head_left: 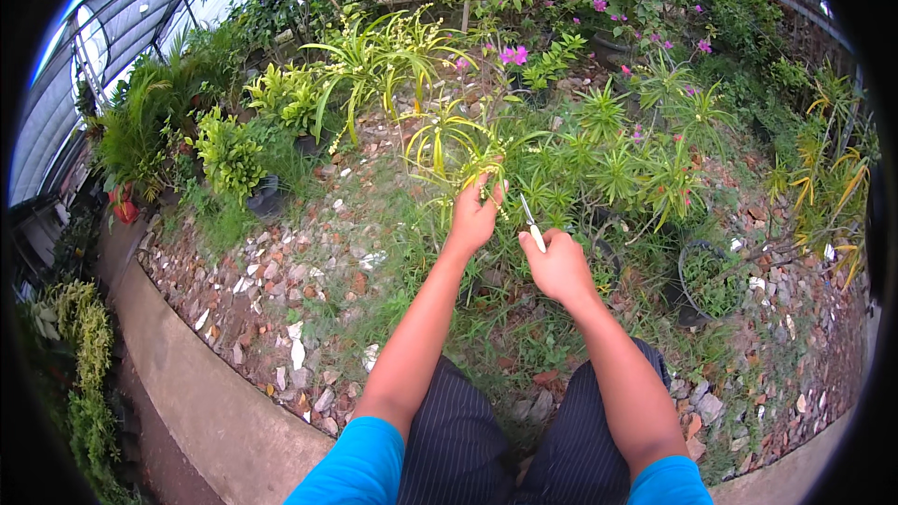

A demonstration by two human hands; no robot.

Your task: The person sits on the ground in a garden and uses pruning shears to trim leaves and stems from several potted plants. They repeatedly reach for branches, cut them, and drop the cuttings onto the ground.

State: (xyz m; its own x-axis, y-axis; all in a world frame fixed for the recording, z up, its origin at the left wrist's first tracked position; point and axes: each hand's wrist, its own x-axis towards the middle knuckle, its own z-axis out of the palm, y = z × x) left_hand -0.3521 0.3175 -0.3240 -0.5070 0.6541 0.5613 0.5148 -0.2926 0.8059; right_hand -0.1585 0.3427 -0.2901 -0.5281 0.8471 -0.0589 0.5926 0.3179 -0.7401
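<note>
My left hand [475, 216] reaches up into a strap-leaved plant [449, 144] with yellow-green leaves. Its fingers are closed around a stalk of small cream blossoms [484, 167], and part of the stalk is hidden behind them. To the right and a little lower, my right hand [563, 265] grips pruning shears [535, 233] by the pale handle. The slim metal blades point up and slightly left, apart from the stalk. Whether the blades are apart from each other is too small to tell.
Narrow-leaved shrubs [617, 161] crowd the right side, with a black pot [691, 280] below them. Rubble and stones [280, 294] cover the ground at left, bordered by a concrete kerb [189, 379]. Another black pot [266, 198] holds a leafy bush. Pink bougainvillea [514, 55] grows behind.
</note>
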